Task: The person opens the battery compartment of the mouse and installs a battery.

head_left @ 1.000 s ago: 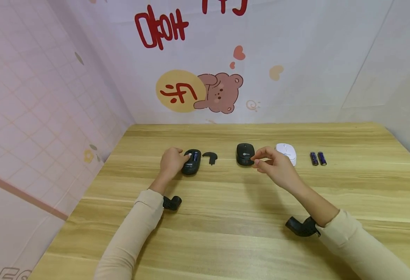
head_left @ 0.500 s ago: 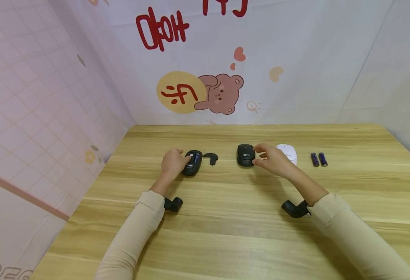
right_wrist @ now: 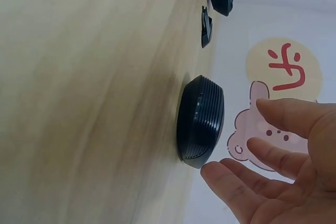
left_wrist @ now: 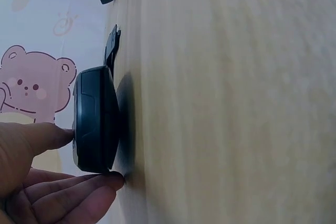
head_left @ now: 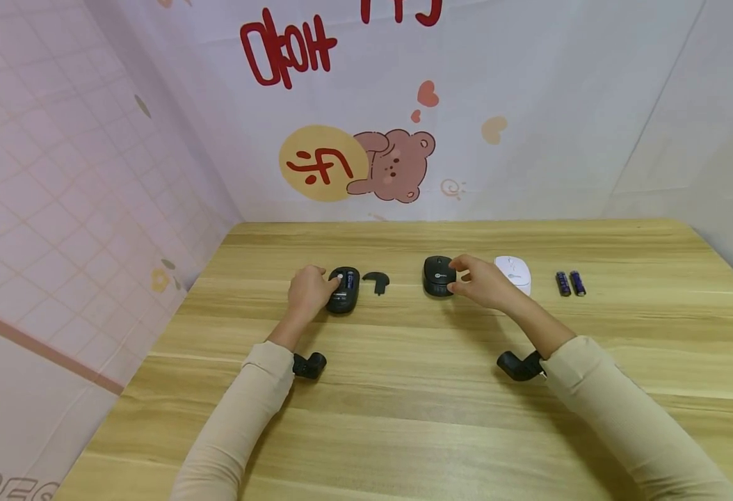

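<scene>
My left hand (head_left: 307,292) pinches a black mouse (left_wrist: 94,119) that lies underside up. Its thumb presses on the upper face, and the fingers are at the near edge. In the mouse's uncovered battery slot a blue battery (head_left: 350,280) shows. A loose black battery cover (head_left: 377,282) lies just right of this mouse. Further right, a second black mouse (head_left: 439,277) with ribbed sides stands upright on the table. My right hand (head_left: 485,282) is at its right side, thumb and fingers spread apart. In the right wrist view one fingertip is close to its edge; whether they touch I cannot tell.
Behind my right hand stands a white mouse (head_left: 513,273), partly hidden by it. Two blue batteries (head_left: 570,284) lie side by side further right on the wooden table (head_left: 373,403). A printed cloth (head_left: 529,83) rises at the table's back edge.
My right hand has opened its fingers from a near pinch and come in toward the second black mouse's right side. The left hand stays at its mouse.
</scene>
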Available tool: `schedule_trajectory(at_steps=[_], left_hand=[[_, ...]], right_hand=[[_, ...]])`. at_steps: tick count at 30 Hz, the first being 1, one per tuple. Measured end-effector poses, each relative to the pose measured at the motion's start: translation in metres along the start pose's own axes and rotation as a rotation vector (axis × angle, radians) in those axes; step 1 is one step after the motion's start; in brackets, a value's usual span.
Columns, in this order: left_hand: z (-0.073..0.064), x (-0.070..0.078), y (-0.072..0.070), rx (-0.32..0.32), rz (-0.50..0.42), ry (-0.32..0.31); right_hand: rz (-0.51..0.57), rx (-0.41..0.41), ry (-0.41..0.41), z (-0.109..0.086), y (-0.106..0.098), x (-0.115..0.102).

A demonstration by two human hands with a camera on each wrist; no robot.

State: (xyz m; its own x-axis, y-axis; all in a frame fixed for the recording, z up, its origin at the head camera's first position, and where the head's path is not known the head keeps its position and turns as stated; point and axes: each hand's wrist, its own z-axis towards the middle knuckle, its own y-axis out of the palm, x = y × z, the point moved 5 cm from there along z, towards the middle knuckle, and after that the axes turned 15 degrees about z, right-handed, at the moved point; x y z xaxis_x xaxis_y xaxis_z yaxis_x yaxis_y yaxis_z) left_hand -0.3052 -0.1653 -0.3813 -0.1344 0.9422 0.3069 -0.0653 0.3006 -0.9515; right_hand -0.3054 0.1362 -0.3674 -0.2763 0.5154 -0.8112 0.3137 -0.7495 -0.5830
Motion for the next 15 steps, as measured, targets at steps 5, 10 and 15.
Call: schedule_trajectory(at_steps=[5,10,15], left_hand=[[-0.001,-0.001,-0.001,0.004,0.01,0.004],[-0.002,0.005,-0.008,0.138,0.008,0.019],[-0.009,0.029,-0.018,0.343,-0.004,0.14]], right_hand=[[0.0,0.003,-0.006,0.0,0.002,-0.001],[-0.003,-0.008,0.04,0.003,0.001,0.002],[-0.02,-0.03,0.084,0.006,0.0,0.007]])
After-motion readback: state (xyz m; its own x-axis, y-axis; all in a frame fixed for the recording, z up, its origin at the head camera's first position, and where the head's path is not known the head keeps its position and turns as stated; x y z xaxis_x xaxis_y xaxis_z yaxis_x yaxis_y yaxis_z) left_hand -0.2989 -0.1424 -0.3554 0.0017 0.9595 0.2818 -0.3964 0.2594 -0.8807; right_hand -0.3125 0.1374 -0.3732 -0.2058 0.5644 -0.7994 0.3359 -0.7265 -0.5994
